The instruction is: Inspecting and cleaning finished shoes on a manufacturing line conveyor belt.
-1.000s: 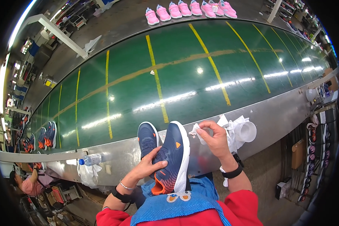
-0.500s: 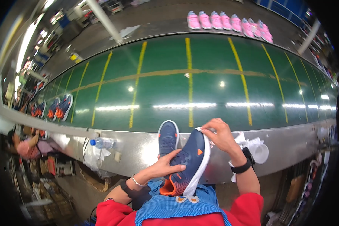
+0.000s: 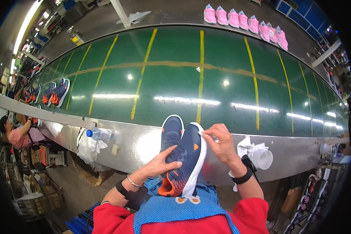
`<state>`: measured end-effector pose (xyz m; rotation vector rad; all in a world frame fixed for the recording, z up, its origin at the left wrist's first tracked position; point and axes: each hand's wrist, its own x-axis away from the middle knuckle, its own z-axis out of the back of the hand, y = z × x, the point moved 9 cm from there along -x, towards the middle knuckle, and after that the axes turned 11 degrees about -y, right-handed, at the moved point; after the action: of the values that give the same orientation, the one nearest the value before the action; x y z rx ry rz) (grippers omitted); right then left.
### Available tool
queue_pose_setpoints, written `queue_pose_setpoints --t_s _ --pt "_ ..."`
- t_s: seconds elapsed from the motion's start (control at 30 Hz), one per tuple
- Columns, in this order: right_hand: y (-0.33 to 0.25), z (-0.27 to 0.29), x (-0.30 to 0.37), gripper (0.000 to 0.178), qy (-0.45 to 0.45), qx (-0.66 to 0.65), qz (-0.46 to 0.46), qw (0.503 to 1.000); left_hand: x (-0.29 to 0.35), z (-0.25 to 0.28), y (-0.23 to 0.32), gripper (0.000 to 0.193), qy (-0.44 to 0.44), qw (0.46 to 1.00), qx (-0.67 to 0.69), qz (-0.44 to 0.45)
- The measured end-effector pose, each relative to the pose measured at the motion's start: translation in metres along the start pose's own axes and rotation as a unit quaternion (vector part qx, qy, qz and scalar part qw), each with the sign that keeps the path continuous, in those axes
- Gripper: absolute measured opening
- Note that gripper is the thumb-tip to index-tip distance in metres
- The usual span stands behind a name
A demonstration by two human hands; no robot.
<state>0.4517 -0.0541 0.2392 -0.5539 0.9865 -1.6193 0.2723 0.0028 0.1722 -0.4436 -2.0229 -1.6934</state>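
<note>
My left hand (image 3: 164, 160) is closed round the middle of a navy sneaker (image 3: 191, 150) with an orange lining and a white sole. The shoe's toe points away from me and its heel is close to my apron. At the toe's right edge, my right hand (image 3: 221, 143) pinches a small white piece (image 3: 201, 133) against the rim of the sole; its material is too small to tell. A second navy sneaker (image 3: 171, 132) lies just left of the first, on the metal ledge (image 3: 144, 142), partly hidden by my left hand.
Beyond the ledge runs a green belt (image 3: 171, 84) with yellow lines. More navy sneakers (image 3: 59, 93) stand on it at left, pink sneakers (image 3: 233, 18) along its far side. A bottle (image 3: 99, 134) lies left on the ledge, white cloth (image 3: 245, 147) and a white cup-like roll (image 3: 262, 158) right.
The view has turned a little. The held sneaker's toe has moved left, closer to the second sneaker, and my right hand has stayed at its edge.
</note>
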Motion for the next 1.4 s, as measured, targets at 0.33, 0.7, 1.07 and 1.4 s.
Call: queue_pose_setpoints --t_s 0.33,0.7,1.07,1.4 --pt "0.001 -0.01 0.03 0.011 0.059 0.015 -0.001 0.998 -0.006 0.005 -0.012 0.071 0.02 0.999 0.037 0.007" --pt "-0.01 -0.029 0.076 0.012 0.081 0.009 -0.009 0.997 -0.012 0.01 -0.029 0.07 0.05 0.996 0.063 0.027" --pt "0.093 0.032 0.167 0.01 0.203 -0.015 -0.24 0.949 -0.044 0.008 -0.01 0.065 0.049 0.997 0.063 0.014" --pt "0.14 0.045 0.183 0.037 0.202 0.221 -0.281 0.912 -0.084 -0.006 -0.043 0.076 0.084 0.983 -0.132 0.092"
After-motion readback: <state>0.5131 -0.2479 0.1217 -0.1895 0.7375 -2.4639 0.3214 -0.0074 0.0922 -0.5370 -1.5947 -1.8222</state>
